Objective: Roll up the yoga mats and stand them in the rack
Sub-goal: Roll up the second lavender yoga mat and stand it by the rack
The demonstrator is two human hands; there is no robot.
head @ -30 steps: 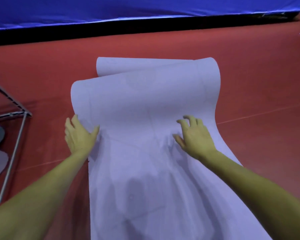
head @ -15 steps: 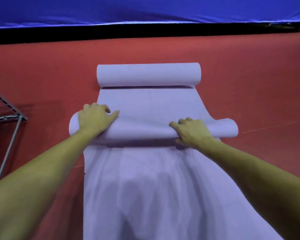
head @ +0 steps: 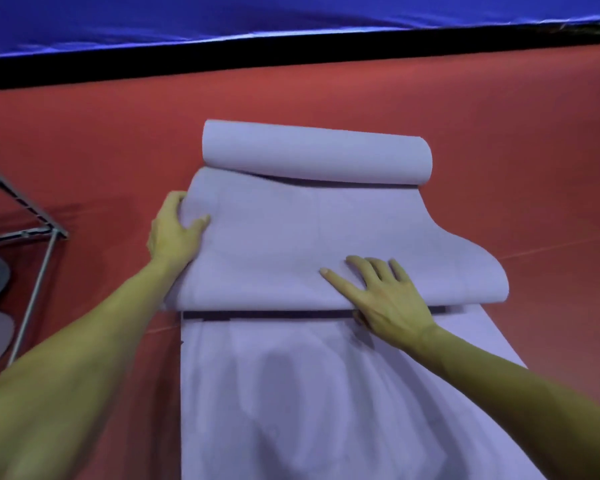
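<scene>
Pale lilac foam yoga mat (head: 326, 393): flat on red floor (head: 499, 133), far end curled into a roll, middle part folded loosely back toward the viewer. Left hand (head: 174, 233): gripping fold's left edge, thumb on top. Right hand (head: 385, 299): fingers spread flat, pressing fold's near edge. Grey metal wire rack (head: 32, 230): far left, apart from mat.

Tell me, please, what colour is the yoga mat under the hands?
The yoga mat is plain pale lilac, seen best in the head view.
</scene>
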